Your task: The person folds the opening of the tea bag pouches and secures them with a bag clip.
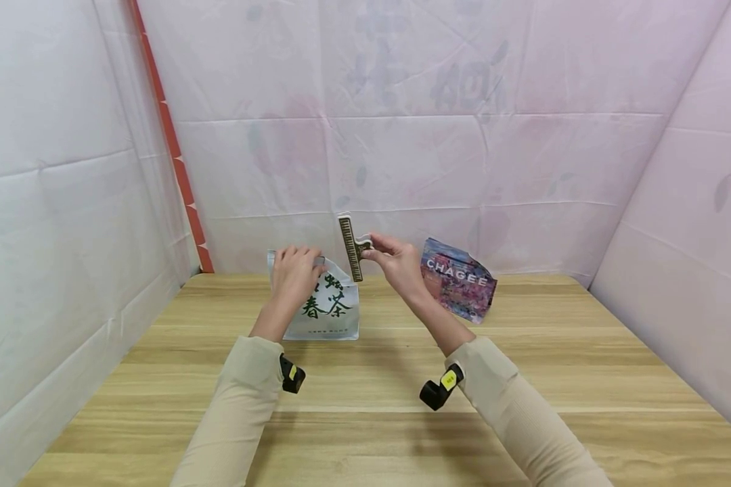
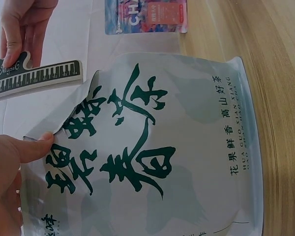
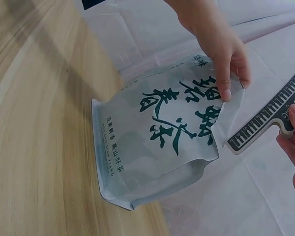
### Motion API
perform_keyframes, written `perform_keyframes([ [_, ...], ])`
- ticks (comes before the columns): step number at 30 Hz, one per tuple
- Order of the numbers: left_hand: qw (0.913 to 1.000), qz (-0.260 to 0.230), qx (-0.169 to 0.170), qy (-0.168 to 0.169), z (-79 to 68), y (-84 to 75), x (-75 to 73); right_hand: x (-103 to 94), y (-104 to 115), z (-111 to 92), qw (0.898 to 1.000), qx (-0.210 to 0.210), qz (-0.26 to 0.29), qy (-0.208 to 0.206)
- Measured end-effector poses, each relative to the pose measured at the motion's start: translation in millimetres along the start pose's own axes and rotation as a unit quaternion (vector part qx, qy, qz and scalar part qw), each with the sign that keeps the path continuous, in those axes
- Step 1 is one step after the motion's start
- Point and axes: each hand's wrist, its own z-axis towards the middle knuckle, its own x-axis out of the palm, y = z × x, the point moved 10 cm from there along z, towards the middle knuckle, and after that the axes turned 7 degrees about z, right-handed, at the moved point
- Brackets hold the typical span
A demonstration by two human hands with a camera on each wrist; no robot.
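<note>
A white tea bag (image 1: 325, 323) with green Chinese characters stands on the wooden table. My left hand (image 1: 294, 274) grips its folded top edge, the thumb (image 2: 42, 145) lying across the front in the left wrist view. To the right of the bag, my right hand (image 1: 399, 265) pinches a clip (image 1: 350, 249) by its handle, above the table. That clip has a long bar with a piano-key pattern, and "Music" reads on its handle in the left wrist view. In the right wrist view the end of the clip's bar is close to the bag's top corner; whether they touch I cannot tell.
A blue and pink CHAGEE pouch (image 1: 459, 283) leans at the back right of the wooden table (image 1: 365, 406), behind my right wrist. Pale printed sheets (image 1: 402, 162) hang along the back and both sides. A red strip (image 1: 170, 138) runs down the back left.
</note>
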Motion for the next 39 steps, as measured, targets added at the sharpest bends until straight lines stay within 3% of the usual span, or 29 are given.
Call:
perform_keyframes([
  [6, 1.0000, -0.001, 0.000, -0.004, -0.2, -0.7, -0.9, 1.2, -1, 2, 1.000, -0.001, 0.019, -0.009],
  [15, 1.0000, -0.003, 0.000, -0.006, -0.4, -0.9, -0.7, 13.9, -11, 4, 0.998, 0.028, 0.048, 0.022],
  [21, 0.9999, -0.006, 0.002, -0.008, -1.3, -1.4, -0.8, 24.4, -18, 3, 0.998, 0.025, 0.027, 0.050],
  [32, 0.9997, -0.025, 0.005, 0.002, -1.7, 0.1, 1.5, 26.0, -22, 2, 0.998, 0.041, -0.001, 0.056],
  [35, 0.9975, -0.066, 0.004, -0.024, -3.3, 4.7, -0.6, 25.3, -22, 2, 0.997, 0.046, -0.007, 0.054],
  [39, 0.9823, -0.149, -0.016, -0.113, -11.5, 23.2, -9.9, 27.2, -20, 3, 0.997, 0.048, -0.018, 0.060],
])
